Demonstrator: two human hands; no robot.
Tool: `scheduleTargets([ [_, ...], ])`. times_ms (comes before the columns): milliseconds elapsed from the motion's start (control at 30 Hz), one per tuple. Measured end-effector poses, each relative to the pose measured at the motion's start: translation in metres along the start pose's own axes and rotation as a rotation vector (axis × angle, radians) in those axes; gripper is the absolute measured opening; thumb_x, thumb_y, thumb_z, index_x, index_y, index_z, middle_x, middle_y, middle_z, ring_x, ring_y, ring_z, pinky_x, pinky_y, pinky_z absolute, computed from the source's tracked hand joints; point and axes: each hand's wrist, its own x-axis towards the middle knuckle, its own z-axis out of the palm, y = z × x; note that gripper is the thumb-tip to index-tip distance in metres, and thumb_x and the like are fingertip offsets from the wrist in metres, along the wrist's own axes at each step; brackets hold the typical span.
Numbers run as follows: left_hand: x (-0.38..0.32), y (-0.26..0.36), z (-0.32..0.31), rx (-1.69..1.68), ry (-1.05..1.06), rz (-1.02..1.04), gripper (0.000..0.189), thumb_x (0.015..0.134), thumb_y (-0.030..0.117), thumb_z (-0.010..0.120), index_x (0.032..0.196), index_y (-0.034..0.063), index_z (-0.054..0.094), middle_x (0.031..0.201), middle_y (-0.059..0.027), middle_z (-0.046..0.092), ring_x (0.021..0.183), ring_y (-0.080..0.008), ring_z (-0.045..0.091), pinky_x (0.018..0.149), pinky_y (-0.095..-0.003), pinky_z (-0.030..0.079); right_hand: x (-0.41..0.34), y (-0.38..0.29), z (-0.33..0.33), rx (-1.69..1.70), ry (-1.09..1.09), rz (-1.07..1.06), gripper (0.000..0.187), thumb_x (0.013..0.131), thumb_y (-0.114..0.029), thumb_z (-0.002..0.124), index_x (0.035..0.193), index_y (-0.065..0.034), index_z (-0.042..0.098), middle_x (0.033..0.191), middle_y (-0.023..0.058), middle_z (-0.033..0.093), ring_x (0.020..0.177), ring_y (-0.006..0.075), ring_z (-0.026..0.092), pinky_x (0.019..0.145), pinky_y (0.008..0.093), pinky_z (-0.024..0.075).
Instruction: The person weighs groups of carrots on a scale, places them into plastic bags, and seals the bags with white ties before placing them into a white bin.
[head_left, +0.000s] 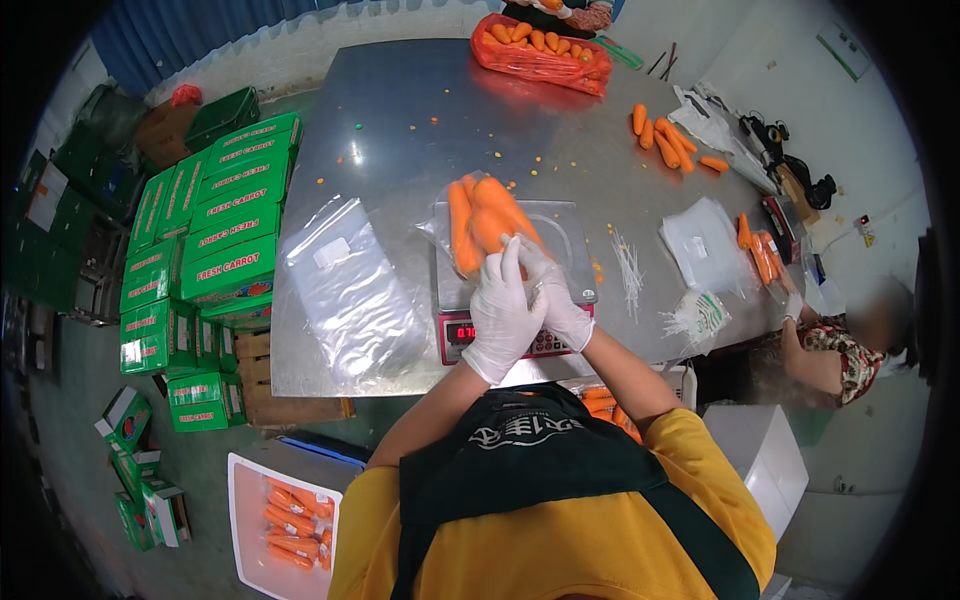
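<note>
Several carrots in a clear plastic bag (459, 225) lie on the metal pan of a red digital scale (574, 259). My gloved left hand (504, 319) and gloved right hand (555, 300) meet over the near end of that bag, fingertips pinched together. What exactly lies between the fingers is hard to make out. To the left of the scale is a stack of clear plastic bags (352, 292). Thin white ties (627, 274) are spread to its right, near an opened packet of ties (697, 319).
A red bag of carrots (540, 60) stands at the far edge, by another person. Loose carrots (675, 146) lie at the back right. A second person at the right handles bagged carrots (765, 259). Green cartons (229, 217) are stacked left; a white bin (247, 517) holds bagged carrots.
</note>
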Motion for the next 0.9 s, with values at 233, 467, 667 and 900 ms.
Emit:
scheduleTargets([
  [233, 0.017, -0.006, 0.015, -0.165, -0.005, 0.322, 0.022, 0.07, -0.007, 0.059, 0.09, 0.0023, 0.062, 0.078, -0.0115, 0.054, 0.077, -0.0314, 0.061, 0.067, -0.0397, 0.05, 0.01, 0.004, 0.006, -0.383, -0.107, -0.201, 0.057, 0.088, -0.024, 0.055, 0.142, -0.0083, 0.042, 0.146, 0.0247, 0.036, 0.115, 0.0376, 0.053, 0.094, 0.0427, 0.0444],
  [467, 0.022, -0.005, 0.003, -0.189, -0.122, 0.379, 0.023, 0.067, -0.005, 0.063, 0.089, 0.003, 0.063, 0.078, -0.0122, 0.054, 0.073, -0.0318, 0.06, 0.063, -0.0397, 0.049, 0.057, 0.015, 0.027, -0.474, -0.026, -0.089, 0.06, 0.079, -0.014, 0.06, 0.136, -0.0069, 0.043, 0.133, 0.0262, 0.044, 0.084, 0.0374, 0.062, 0.062, 0.0473, 0.0519],
  [667, -0.003, -0.01, 0.009, -0.19, -0.188, 0.338, 0.022, 0.071, 0.001, 0.063, 0.093, 0.0044, 0.064, 0.083, -0.0093, 0.057, 0.075, -0.0286, 0.062, 0.064, -0.0379, 0.05, 0.049, 0.013, 0.03, -0.508, 0.048, -0.003, 0.065, 0.077, -0.01, 0.063, 0.138, -0.0069, 0.041, 0.137, 0.0249, 0.042, 0.099, 0.0391, 0.058, 0.077, 0.0459, 0.0502],
  [900, -0.027, -0.031, -0.037, -0.354, -0.388, -0.142, 0.024, 0.085, 0.009, 0.064, 0.108, 0.0022, 0.063, 0.084, -0.0104, 0.057, 0.076, -0.023, 0.059, 0.07, -0.0332, 0.048, -0.043, 0.0, -0.041, -0.4, -0.074, -0.18, 0.071, 0.078, -0.016, 0.068, 0.142, -0.005, 0.039, 0.146, 0.0257, 0.031, 0.135, 0.0426, 0.032, 0.103, 0.0464, 0.0386],
])
